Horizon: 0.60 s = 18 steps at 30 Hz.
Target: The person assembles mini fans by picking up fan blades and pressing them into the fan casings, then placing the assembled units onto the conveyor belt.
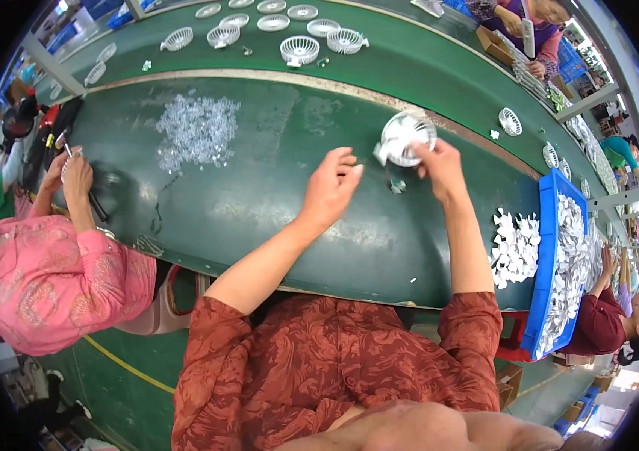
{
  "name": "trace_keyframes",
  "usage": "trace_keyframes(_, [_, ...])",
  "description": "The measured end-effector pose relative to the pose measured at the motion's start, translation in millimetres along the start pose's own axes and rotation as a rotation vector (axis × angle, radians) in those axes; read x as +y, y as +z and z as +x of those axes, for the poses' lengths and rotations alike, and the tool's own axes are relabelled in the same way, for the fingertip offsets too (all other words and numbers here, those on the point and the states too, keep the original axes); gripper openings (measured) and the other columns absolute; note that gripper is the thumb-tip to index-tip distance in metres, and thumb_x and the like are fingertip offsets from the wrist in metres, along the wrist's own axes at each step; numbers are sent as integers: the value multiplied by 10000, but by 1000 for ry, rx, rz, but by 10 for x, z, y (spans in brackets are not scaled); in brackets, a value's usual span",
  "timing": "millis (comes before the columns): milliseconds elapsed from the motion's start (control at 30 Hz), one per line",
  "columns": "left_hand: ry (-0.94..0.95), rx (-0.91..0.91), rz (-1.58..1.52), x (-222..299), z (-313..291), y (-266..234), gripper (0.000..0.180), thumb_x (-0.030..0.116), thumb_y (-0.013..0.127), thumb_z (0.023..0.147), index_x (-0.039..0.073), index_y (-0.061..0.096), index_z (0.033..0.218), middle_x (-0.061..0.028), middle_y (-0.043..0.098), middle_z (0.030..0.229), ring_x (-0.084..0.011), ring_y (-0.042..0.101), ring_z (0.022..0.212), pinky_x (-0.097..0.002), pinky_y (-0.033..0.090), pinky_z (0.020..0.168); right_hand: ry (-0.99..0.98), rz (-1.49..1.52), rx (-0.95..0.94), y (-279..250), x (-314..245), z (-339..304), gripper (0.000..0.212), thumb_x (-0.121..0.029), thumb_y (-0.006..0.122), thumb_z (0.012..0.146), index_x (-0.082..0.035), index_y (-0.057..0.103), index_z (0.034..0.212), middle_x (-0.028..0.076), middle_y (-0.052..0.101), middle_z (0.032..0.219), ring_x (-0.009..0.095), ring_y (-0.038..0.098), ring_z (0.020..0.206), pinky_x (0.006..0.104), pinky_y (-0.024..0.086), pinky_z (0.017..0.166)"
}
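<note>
Over the green worktable (259,218) I see my right hand (440,169) clamped on a round white fan grille (406,137), raised just above the surface. My left hand (332,188) hovers nearby, fingers loosely apart, holding nothing.

White fan grille (407,137) looks moulded matt plastic; green bench top (259,203) smooth, slightly glossy, scuffed

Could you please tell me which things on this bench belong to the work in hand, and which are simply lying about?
In hand:
- round white fan grille, held by the right hand
- small part on the green table, near the open left hand

Lying about:
- heap of clear parts
- white grilles on the belt
- blue tray of white pieces
- loose white pieces
</note>
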State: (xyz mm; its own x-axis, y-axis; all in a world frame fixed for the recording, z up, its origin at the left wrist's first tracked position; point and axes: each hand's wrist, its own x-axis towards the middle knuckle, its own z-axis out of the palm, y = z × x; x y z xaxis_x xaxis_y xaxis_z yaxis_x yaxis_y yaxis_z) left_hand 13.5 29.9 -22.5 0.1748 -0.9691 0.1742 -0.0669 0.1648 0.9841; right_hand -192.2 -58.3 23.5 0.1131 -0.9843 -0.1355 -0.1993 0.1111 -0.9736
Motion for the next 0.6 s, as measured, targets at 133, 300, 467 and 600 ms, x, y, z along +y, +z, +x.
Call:
trace_keyframes(133, [-120,-103,-88,-129,59,-32,299,135,578,912,-38,511,1147,-87,632,986,-127,598,849,-270,496,738,-1,386,233,-175,276,180,224,-135,629,875,19,608,1037,87,679,906,117,625,720,196,464,557])
trace_keyframes(300, [-181,-221,-79,11,-66,-17,233,129,554,922,-26,538,1096,-86,637,946,-136,606,850,-265,491,730,-72,110,149,110,503,-262,228,-44,585,862,33,579,1077,71,658,897,113,621,740,219,470,584])
trace_keyframes(467, [-202,-332,-29,299,-182,55,250,139,571,911,-14,544,1107,-69,632,979,-128,603,877,-268,496,770,-199,17,107,135,623,-356,203,-30,575,878,20,576,1075,59,655,894,83,602,740,222,489,631])
trace_keyframes(600, [96,-353,390,612,196,48,323,131,633,839,-1,531,1116,-129,607,1003,-232,621,864,-341,507,768,-319,-83,129,159,633,-400,169,-48,611,874,19,598,1028,45,645,850,74,576,713,214,486,653])
